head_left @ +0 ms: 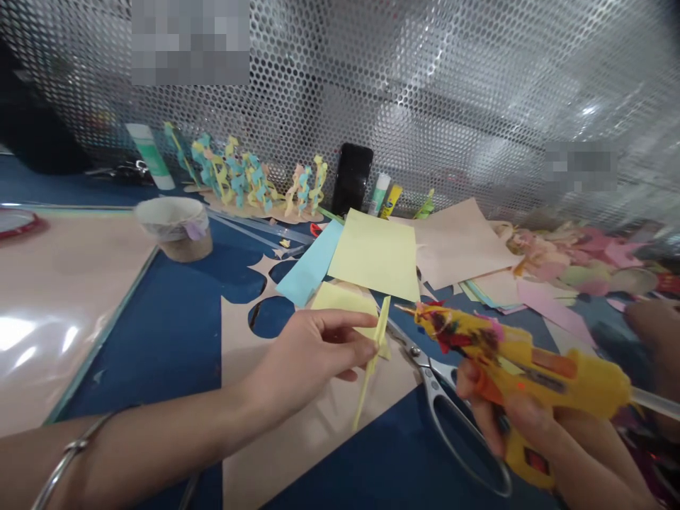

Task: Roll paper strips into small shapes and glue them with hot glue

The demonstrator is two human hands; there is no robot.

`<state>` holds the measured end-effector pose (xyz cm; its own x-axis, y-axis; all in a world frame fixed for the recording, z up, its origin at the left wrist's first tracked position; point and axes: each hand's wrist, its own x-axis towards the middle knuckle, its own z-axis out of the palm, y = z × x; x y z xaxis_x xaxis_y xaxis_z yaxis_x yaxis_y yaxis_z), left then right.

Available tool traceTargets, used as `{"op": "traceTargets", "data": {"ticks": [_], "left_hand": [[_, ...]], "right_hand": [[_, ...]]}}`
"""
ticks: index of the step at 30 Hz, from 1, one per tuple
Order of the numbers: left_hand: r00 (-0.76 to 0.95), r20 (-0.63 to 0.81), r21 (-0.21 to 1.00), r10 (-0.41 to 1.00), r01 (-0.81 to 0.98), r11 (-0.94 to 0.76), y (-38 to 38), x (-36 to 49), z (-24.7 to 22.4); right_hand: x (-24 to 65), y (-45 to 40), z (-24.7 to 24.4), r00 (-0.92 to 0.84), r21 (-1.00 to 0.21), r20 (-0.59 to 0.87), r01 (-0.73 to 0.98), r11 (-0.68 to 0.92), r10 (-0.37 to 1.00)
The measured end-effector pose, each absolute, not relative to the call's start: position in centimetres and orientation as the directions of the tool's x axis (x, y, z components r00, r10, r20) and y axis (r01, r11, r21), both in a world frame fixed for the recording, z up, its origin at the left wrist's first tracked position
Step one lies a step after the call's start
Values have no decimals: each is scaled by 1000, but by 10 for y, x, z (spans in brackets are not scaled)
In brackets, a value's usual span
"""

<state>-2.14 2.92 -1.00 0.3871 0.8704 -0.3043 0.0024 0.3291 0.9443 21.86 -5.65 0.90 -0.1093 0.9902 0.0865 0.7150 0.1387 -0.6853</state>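
Between the thumb and fingers of my left hand [319, 347] is a narrow folded strip of yellow paper [365, 389], held upright at a slant. My right hand [552, 432] is wrapped round the handle of a yellow glue gun [563, 379], whose nozzle points left, close to the strip's top end. Metal scissors [443, 411] lie partly behind the glue gun, on the blue table and a pinkish-beige sheet [255, 453]. Beyond my left hand lie yellow paper [377, 251] and a light blue piece [311, 265].
A paper-lined cup [185, 244] stands at the left, near a clear plastic-covered sheet [64, 283]. Behind are twisted paper decorations [234, 177], glue sticks [151, 156] and a phone [352, 177] against perforated metal. Pink paper pieces [595, 248] pile at the right; another person's hand [656, 333] shows there.
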Motion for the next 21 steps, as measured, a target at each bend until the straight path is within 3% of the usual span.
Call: {"op": "traceTargets", "data": {"ticks": [4, 8, 13, 21], "left_hand": [[392, -296, 943, 871, -28, 333, 29, -21, -9], [401, -299, 940, 866, -29, 339, 29, -21, -7], [412, -297, 941, 861, -28, 338, 30, -20, -8], [413, -311, 937, 856, -17, 348, 29, -20, -8]], "right_hand": [[216, -57, 5, 64, -623, 180, 779, 64, 981], [218, -56, 6, -18, -572, 166, 813, 111, 986], [214, -57, 6, 146, -591, 236, 807, 22, 961], [211, -60, 4, 164, -639, 175, 769, -15, 971]]}}
